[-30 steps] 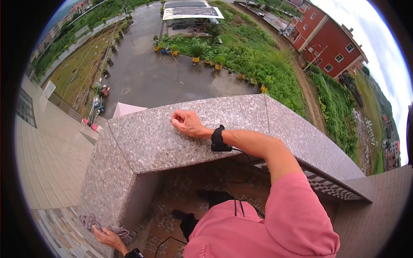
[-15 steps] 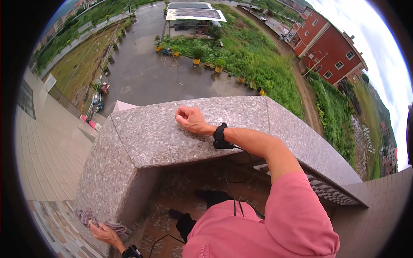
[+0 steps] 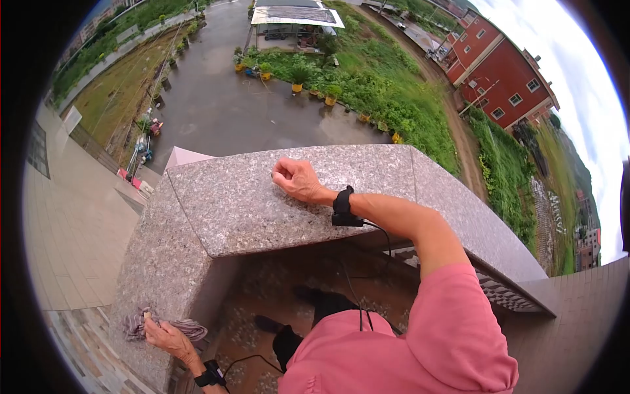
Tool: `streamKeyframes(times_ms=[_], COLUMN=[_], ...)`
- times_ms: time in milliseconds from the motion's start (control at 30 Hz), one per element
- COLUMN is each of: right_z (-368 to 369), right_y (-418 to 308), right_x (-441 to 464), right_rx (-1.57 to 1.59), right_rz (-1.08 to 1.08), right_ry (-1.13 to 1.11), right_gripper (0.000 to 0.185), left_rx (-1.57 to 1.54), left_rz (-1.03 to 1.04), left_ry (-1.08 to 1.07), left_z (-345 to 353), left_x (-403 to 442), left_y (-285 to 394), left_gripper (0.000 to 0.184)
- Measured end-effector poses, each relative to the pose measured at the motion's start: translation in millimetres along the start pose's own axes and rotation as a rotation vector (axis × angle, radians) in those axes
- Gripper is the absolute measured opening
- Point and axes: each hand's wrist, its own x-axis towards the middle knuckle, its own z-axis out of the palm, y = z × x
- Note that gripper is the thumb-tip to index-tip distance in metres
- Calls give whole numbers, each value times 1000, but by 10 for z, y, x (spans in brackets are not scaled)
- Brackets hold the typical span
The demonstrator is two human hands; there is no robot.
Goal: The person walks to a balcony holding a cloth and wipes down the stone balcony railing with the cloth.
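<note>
My right hand (image 3: 298, 180) is curled closed and rests on the speckled granite ledge (image 3: 243, 210), near its outer edge. Whether anything is inside those fingers is hidden. At the lower left, my left hand (image 3: 167, 337) grips a bunched striped cloth (image 3: 134, 326) on the ledge's left section. The cloth spreads out on both sides of the fingers. Each wrist wears a black band with a cable.
Beyond the ledge lies a drop to a wet paved yard (image 3: 223, 98) with potted plants (image 3: 297, 87) and a white-roofed shelter (image 3: 295, 16). A patterned railing (image 3: 505, 292) stands below the right section. Dark cables hang near my body.
My left hand and the cloth have moved slightly right and up along the ledge since half a second ago. My right hand has shifted a little to the right, still closed.
</note>
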Motion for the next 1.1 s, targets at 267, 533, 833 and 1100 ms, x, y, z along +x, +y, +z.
streamKeyframes(times_ms=[267, 533, 833, 1100], right_z=[28, 41, 38, 38], right_y=[78, 132, 122, 41], right_x=[7, 23, 18, 30], right_rx=[83, 136, 72, -72], right_rz=[30, 20, 12, 4], right_ry=[19, 13, -3, 18], right_gripper=[15, 13, 11, 9], left_rx=[-247, -290, -416, -345], left_rz=[229, 266, 388, 495], left_ry=[5, -78, -132, -182], left_z=[333, 422, 408, 141], left_x=[310, 517, 468, 122], left_y=[1711, 2411, 2123, 1088], left_gripper=[38, 37, 38, 37])
